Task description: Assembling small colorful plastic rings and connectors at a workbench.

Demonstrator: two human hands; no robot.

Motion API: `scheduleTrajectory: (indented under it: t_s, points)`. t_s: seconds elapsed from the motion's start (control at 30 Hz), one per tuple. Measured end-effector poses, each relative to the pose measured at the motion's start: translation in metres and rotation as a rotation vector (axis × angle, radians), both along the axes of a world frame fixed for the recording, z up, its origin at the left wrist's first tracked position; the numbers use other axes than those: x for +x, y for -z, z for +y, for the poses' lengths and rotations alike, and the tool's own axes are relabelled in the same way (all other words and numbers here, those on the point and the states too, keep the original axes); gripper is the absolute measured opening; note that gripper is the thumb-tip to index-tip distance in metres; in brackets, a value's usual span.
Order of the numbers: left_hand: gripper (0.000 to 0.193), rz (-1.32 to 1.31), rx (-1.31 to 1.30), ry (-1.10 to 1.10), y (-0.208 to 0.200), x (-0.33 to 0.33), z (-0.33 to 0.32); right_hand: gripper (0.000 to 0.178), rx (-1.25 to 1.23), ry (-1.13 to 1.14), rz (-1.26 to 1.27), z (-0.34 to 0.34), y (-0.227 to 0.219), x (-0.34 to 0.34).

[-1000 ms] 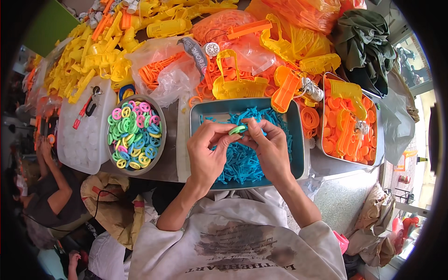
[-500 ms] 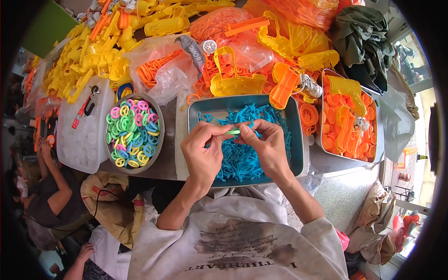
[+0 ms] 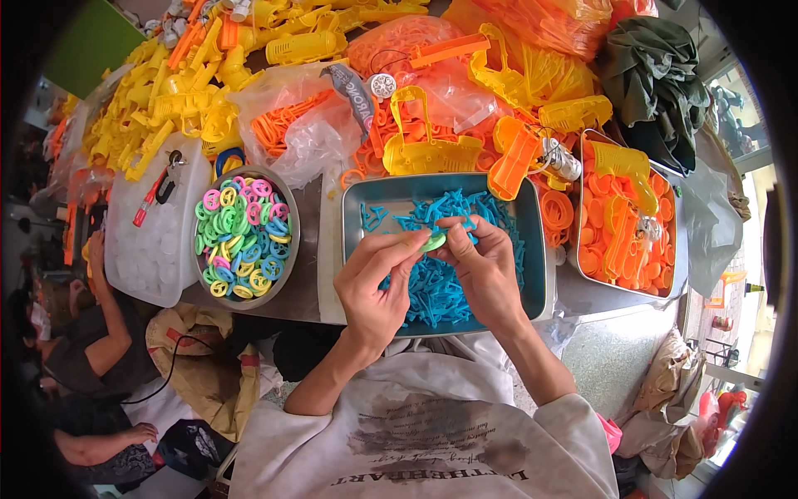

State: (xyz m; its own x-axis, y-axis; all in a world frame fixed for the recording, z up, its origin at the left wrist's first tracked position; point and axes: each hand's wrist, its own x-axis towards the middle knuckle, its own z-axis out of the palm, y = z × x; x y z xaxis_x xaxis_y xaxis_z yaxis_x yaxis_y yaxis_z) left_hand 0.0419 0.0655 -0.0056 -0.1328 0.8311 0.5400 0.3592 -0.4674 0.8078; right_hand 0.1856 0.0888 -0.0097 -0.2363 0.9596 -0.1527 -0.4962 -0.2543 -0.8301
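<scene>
Over a metal tray (image 3: 353,218) of small blue plastic pieces (image 3: 440,295), both my hands meet fingertip to fingertip. My left hand (image 3: 374,279) pinches a small green plastic ring (image 3: 433,242) between thumb and fingers. Closed against the ring's other side, my right hand (image 3: 482,266) has a small blue piece (image 3: 469,225) at its fingertips. Fingers hide how the ring and the blue piece touch. To the left stands a round metal bowl (image 3: 293,229) filled with pink, green, yellow and blue rings (image 3: 241,237).
Left of the bowl is a white plastic tub (image 3: 125,279), with red-handled cutters (image 3: 154,198) on it. Yellow plastic parts (image 3: 179,104) and orange bags (image 3: 399,41) are heaped behind. A tray of orange parts (image 3: 611,249) stands right. Another person's arm (image 3: 108,333) shows far left.
The green ring has tilted and shows more of its face between my fingertips. My hands stay over the tray. The whole view has shifted slightly.
</scene>
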Motion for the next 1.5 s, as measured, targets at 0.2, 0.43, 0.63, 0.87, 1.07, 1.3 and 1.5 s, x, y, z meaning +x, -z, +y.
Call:
scheduleTrajectory:
  t_s: [0.2, 0.43, 0.63, 0.87, 1.07, 1.3, 1.5]
  points:
    - [0.025, 0.083, 0.034, -0.053, -0.002, 0.002, -0.002, 0.018, 0.028, 0.031, 0.037, -0.005, 0.003, -0.002]
    - [0.024, 0.154, 0.065, -0.033, -0.001, -0.001, -0.001, 0.016, 0.022, 0.058, 0.029, -0.006, 0.009, 0.001]
    - [0.021, 0.098, 0.029, -0.023, -0.002, -0.003, 0.001, 0.017, 0.025, -0.041, -0.077, -0.001, -0.007, 0.008]
    - [0.024, 0.01, -0.08, 0.013, 0.002, -0.002, 0.001, 0.018, -0.017, -0.054, -0.074, 0.001, -0.005, 0.009]
    - [0.029, 0.121, -0.12, 0.008, 0.0, -0.001, -0.001, 0.016, -0.06, -0.021, -0.075, 0.0, -0.004, 0.008]
    - [0.034, 0.228, -0.043, -0.003, 0.0, 0.0, -0.002, 0.012, -0.107, 0.037, -0.047, 0.0, -0.003, 0.004]
    - [0.026, 0.206, 0.004, -0.073, 0.002, -0.001, -0.005, 0.01, -0.196, 0.025, -0.024, 0.0, -0.008, -0.002]
